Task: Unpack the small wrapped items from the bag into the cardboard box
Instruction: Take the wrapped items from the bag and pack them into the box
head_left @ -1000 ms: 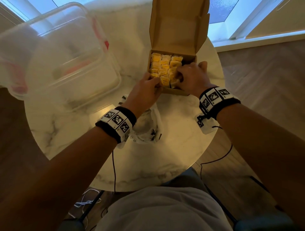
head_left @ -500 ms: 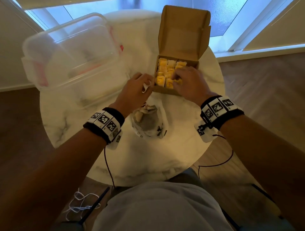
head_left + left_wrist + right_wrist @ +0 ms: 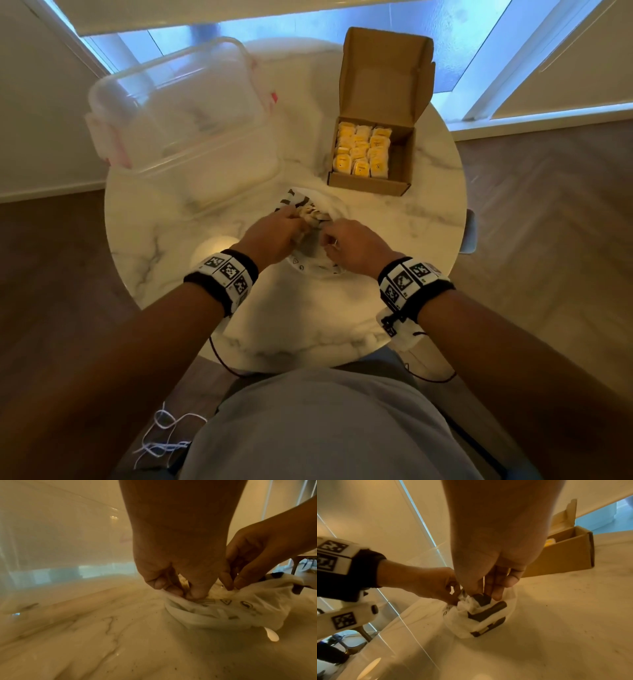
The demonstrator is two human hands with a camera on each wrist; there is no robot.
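Observation:
A white plastic bag point(image 3: 331, 205) with black print lies mid-table, and several small wrapped items point(image 3: 310, 214) show in its mouth. My left hand point(image 3: 291, 222) has its fingers curled into the near-left rim of the bag point(image 3: 257, 601) and pinches it. My right hand point(image 3: 329, 236) pinches the right rim of the bag point(image 3: 471, 626) between thumb and fingers. The open cardboard box point(image 3: 370, 185) stands beyond the bag to the right, its lid upright. Rows of yellow wrapped items point(image 3: 361, 150) fill its left part.
A large clear plastic container point(image 3: 185, 113) with a lid sits on the left of the round marble table point(image 3: 342, 325), close to my left hand. The table's front edge is near my body. Cables hang below it.
Both hands have left the cardboard box and come back toward me to the bag, where they now pinch its rim. The view has also tilted, so the box sits farther away.

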